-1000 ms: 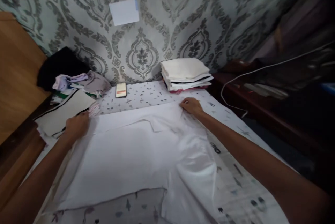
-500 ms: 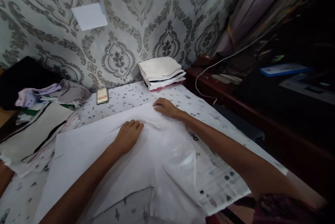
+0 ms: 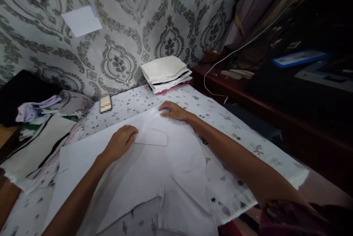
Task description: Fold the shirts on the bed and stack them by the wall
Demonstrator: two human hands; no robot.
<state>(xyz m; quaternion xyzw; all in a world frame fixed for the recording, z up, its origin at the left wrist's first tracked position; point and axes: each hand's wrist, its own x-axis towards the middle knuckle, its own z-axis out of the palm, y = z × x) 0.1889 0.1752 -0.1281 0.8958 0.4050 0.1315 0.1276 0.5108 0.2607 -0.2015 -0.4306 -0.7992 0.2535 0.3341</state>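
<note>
White garment (image 3: 179,162) lies spread on patterned cover (image 3: 132,102), w/ L hand (image 3: 122,141) on it and R hand (image 3: 174,111) at its far edge, presumably to keep fabric flat (grip, both: fingers bent, can't tell if pinching); folded stack (image 3: 165,71) sits beyond, nr. wall (image 3: 118,19), prob. for working room.

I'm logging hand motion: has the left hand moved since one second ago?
Yes: judged against the folded stack, the left hand has moved rightward along the white cloth, closer to that stack.
</note>
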